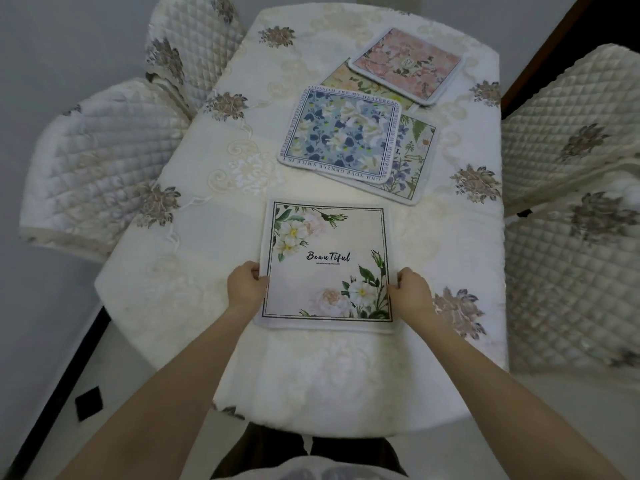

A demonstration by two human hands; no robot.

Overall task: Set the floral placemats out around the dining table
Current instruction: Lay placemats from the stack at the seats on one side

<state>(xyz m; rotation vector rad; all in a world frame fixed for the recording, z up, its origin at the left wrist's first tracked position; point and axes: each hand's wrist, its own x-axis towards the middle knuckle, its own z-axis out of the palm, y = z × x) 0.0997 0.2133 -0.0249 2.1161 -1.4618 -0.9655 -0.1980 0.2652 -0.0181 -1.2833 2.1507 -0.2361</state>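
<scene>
Step in hand: seating the white mat at the near end of the table. Left hand and right hand each pinch a side edge. Next: let go, then draw the blue mat from the far pile.

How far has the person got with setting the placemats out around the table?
Barely started. The "Beautiful" placemat lies at the near end, left hand and right hand each in a grip on an edge. Left: the blue, pink, yellow and botanical placemats overlap mid-table.
</scene>
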